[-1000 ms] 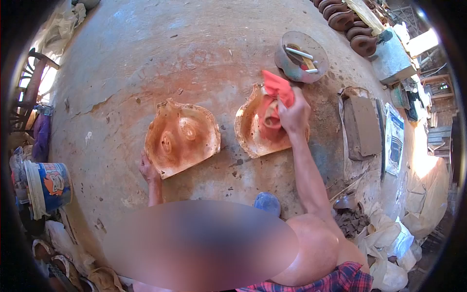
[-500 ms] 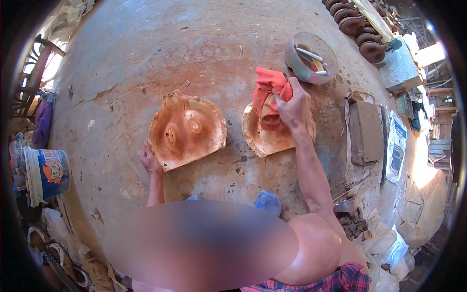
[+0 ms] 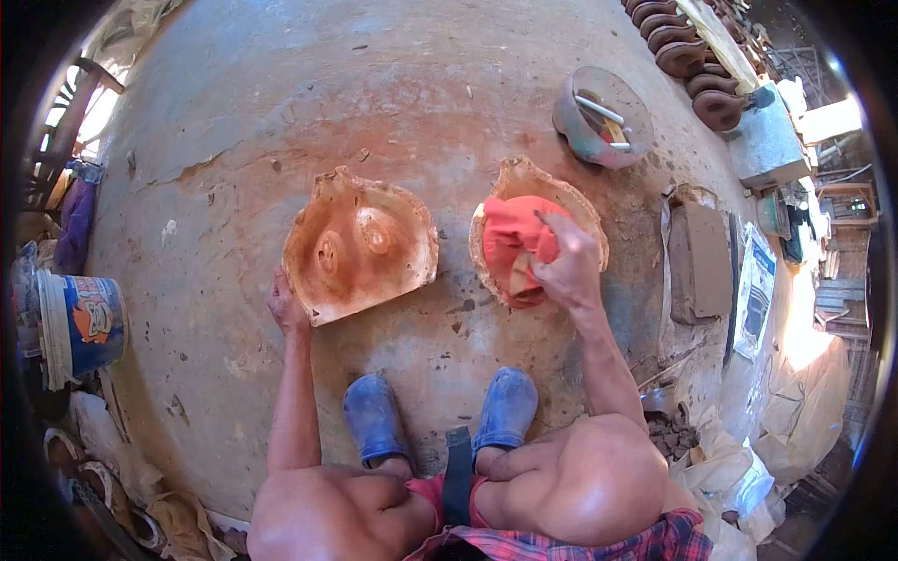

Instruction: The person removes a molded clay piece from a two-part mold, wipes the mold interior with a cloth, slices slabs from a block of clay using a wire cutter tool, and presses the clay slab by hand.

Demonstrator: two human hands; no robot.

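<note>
Two shallow plaster mould halves, stained orange-brown, lie hollow side up on the floor. My left hand [image 3: 285, 303] grips the outer lower-left edge of the left mould half [image 3: 351, 276], its fingertips partly hidden by the rim. Two raised oval forms stand inside that half. In my right hand [image 3: 571, 266] is a bunched red cloth [image 3: 513, 227], closed in the fingers and pressed into the hollow of the right mould half [image 3: 589, 217]. The cloth covers most of that hollow.
A round bowl [image 3: 572, 117] holding white sticks stands beyond the right mould half. To the right are a grey-brown clay block [image 3: 703, 262] and a printed bag [image 3: 756, 290]. A blue bucket [image 3: 94, 323] is at the left. My blue clogs [image 3: 505, 407] are below the moulds.
My right hand has moved the red cloth down, from the upper part of the right mould half into its lower hollow. My left hand stays at the left mould half's edge.
</note>
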